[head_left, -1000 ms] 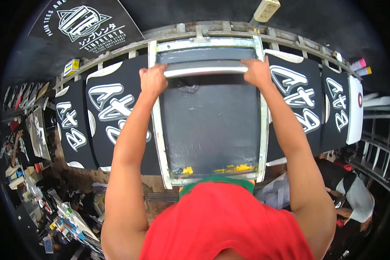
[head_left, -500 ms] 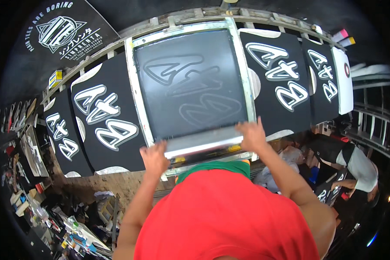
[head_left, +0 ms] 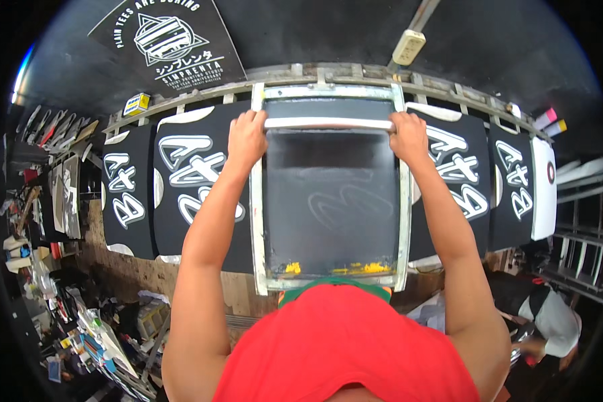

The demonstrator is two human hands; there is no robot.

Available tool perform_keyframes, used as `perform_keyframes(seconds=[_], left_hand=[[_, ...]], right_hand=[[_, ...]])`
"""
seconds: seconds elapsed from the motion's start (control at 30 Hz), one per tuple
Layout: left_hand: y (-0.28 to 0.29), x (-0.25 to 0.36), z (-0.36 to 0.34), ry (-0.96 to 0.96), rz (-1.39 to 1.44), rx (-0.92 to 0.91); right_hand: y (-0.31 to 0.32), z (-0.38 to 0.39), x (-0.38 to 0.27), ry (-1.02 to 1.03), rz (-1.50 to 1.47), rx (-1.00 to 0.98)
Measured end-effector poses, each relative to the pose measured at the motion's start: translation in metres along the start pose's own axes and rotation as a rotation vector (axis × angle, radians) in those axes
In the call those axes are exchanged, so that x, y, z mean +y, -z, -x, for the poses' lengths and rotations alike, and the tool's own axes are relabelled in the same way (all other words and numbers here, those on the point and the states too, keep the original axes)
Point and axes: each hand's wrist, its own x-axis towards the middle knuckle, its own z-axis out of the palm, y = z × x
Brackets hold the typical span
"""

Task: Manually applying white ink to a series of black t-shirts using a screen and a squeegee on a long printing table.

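Note:
A printing screen (head_left: 256, 221) with a pale frame lies in front of me over the long bench. Near the far end of its dark mesh stands a wide squeegee (head_left: 328, 123) with a silvery bar. My left hand (head_left: 248, 139) is closed round its left end and my right hand (head_left: 409, 136) round its right end. Part of a faint letter outline (head_left: 350, 206) shows in the mesh on my side of the squeegee. Yellow patches (head_left: 370, 269) mark the near edge of the screen. What lies beneath the mesh is hidden.
Black printed fabric pieces with white lettering lie left (head_left: 194, 161) and right (head_left: 512, 174) of the screen. A wooden rail (head_left: 355, 72) runs behind, with a small yellow box (head_left: 137, 103). Cluttered shelves (head_left: 100, 335) stand lower left. Another person (head_left: 553, 321) bends at lower right.
Both hands have carried the squeegee from the near end of the screen to its far end. My arms are now stretched forward, and the view has shifted.

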Motion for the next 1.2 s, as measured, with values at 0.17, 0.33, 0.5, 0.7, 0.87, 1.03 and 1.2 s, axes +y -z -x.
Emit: perform_keyframes(seconds=[0.17,0.33,0.5,0.7,0.87,1.03,1.2], left_hand=[[-0.059,-0.018,-0.059,0.202,-0.044,-0.381],[-0.065,-0.029,-0.075,0.129,-0.048,-0.313],[-0.055,-0.043,-0.089,0.138,0.129,-0.403],[-0.047,-0.050,-0.099,0.136,0.076,-0.495],[-0.043,-0.047,-0.106,0.111,0.021,-0.533],[-0.050,-0.039,-0.119,0.083,-0.023,-0.619],[-0.059,-0.033,-0.109,0.068,-0.132,-0.764]], right_hand=[[-0.051,-0.057,0.025,-0.090,0.071,-0.118],[-0.057,-0.080,0.044,-0.107,0.059,-0.309],[-0.057,-0.090,0.047,-0.130,0.010,-0.311],[-0.056,-0.100,0.047,-0.123,0.034,-0.382],[-0.057,-0.108,0.052,-0.110,0.019,-0.448],[-0.047,-0.125,0.052,-0.099,0.061,-0.649],[-0.045,-0.118,0.042,-0.100,0.159,-0.751]])
